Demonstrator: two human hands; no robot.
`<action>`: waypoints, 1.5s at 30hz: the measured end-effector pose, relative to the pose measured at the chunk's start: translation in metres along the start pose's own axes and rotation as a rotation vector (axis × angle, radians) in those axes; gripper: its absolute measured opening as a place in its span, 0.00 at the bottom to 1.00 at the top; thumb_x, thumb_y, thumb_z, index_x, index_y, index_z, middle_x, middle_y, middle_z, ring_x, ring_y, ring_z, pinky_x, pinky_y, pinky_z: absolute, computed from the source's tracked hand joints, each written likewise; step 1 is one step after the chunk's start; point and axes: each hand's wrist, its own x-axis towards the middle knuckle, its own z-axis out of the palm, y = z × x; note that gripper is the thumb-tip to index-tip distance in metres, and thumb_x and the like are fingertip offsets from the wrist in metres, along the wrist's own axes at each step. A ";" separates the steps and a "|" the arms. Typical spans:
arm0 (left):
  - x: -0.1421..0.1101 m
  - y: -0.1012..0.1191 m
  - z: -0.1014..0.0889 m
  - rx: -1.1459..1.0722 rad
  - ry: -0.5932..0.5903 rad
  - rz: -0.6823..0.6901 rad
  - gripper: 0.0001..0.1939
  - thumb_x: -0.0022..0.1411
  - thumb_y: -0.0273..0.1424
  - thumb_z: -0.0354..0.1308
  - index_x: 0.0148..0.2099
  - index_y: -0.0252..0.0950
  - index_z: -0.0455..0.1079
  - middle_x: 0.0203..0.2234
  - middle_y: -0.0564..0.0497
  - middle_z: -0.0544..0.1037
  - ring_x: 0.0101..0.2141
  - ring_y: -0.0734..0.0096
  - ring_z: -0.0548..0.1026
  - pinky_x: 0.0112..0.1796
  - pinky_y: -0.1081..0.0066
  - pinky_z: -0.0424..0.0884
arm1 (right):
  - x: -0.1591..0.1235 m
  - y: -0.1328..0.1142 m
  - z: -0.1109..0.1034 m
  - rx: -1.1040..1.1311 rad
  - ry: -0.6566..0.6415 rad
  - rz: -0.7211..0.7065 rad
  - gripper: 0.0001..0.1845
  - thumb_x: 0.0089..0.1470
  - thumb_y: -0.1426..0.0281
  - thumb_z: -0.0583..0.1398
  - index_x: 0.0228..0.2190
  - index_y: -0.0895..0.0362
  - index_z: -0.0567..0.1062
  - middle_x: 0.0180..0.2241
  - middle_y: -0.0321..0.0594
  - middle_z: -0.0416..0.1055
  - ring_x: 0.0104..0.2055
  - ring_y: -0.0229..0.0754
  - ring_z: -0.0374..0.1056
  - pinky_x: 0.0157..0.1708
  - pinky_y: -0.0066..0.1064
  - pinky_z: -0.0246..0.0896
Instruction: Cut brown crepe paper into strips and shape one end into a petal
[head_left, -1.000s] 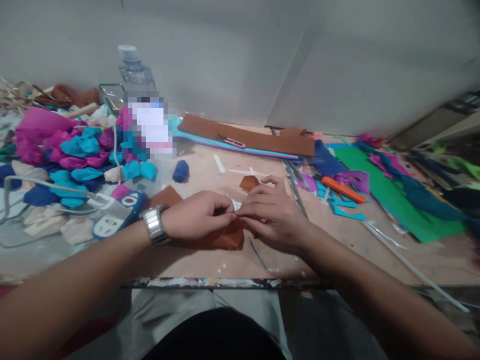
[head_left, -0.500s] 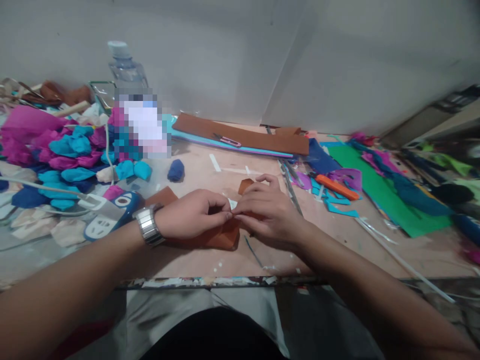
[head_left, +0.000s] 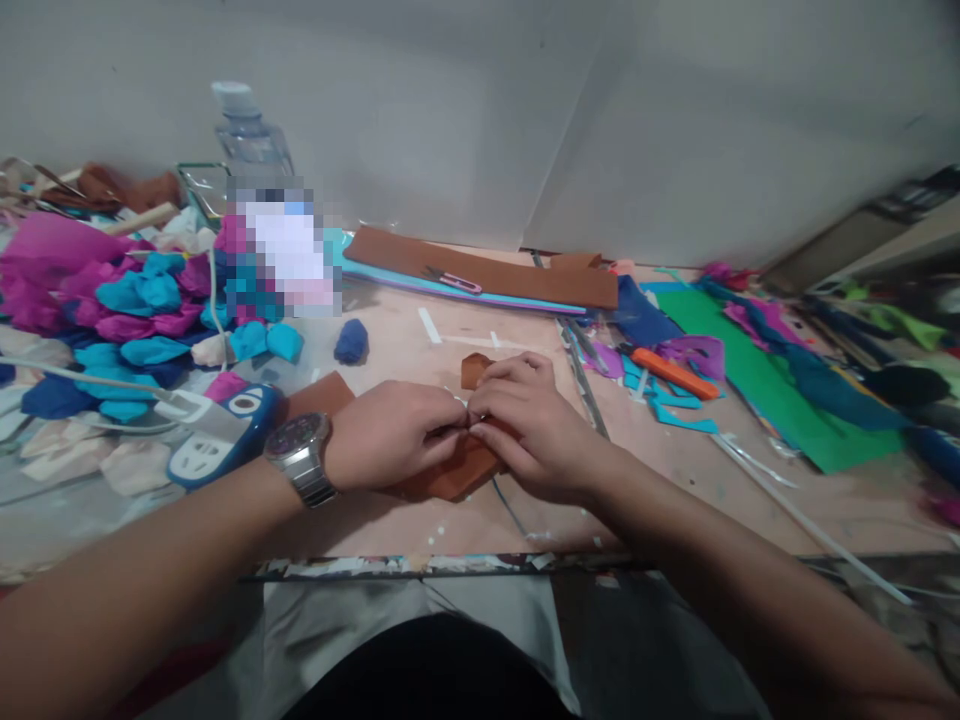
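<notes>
My left hand point(head_left: 394, 440) and my right hand point(head_left: 529, 425) meet fingertip to fingertip at the middle of the table, both closed in a pinch on a brown foam piece point(head_left: 457, 475). The piece lies mostly under my hands, with one corner sticking up behind my right fingers. A metal watch point(head_left: 301, 458) sits on my left wrist. What exactly the fingertips pinch is hidden.
A heap of magenta, cyan and blue crumpled paper point(head_left: 127, 300) fills the left side, with a water bottle point(head_left: 251, 150) behind it. A long brown strip point(head_left: 487, 272) lies at the back. An orange cutter point(head_left: 673, 373) and green sheet point(head_left: 765, 385) lie to the right.
My hands have drawn closer together and the white bit between the fingertips is now hidden. The brown piece has folded up more, and my left wrist has rolled, showing the watch face.
</notes>
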 end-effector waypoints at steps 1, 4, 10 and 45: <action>0.000 0.000 0.001 0.025 0.000 0.010 0.12 0.72 0.33 0.52 0.38 0.36 0.74 0.31 0.50 0.79 0.32 0.67 0.73 0.35 0.69 0.61 | 0.000 -0.001 0.000 0.000 -0.014 0.011 0.05 0.64 0.75 0.59 0.39 0.53 0.74 0.39 0.39 0.78 0.53 0.51 0.64 0.61 0.52 0.44; 0.000 -0.001 0.004 0.059 0.008 0.016 0.11 0.72 0.31 0.52 0.38 0.36 0.74 0.32 0.50 0.80 0.33 0.66 0.75 0.35 0.69 0.62 | 0.002 -0.002 0.000 0.000 -0.028 0.043 0.05 0.64 0.75 0.58 0.38 0.53 0.73 0.40 0.40 0.78 0.55 0.51 0.64 0.60 0.52 0.45; 0.000 -0.001 0.002 -0.106 0.102 -0.070 0.13 0.72 0.35 0.54 0.39 0.36 0.76 0.30 0.52 0.79 0.31 0.70 0.73 0.34 0.70 0.62 | 0.002 0.001 0.001 -0.010 0.051 0.045 0.04 0.66 0.72 0.60 0.39 0.52 0.75 0.40 0.38 0.79 0.53 0.50 0.66 0.60 0.50 0.46; 0.000 -0.003 0.010 0.135 0.154 0.063 0.10 0.73 0.30 0.55 0.38 0.36 0.75 0.32 0.52 0.82 0.33 0.66 0.79 0.34 0.69 0.67 | 0.002 -0.003 -0.001 0.020 -0.003 0.079 0.07 0.61 0.77 0.59 0.34 0.52 0.72 0.36 0.37 0.76 0.56 0.50 0.64 0.60 0.50 0.44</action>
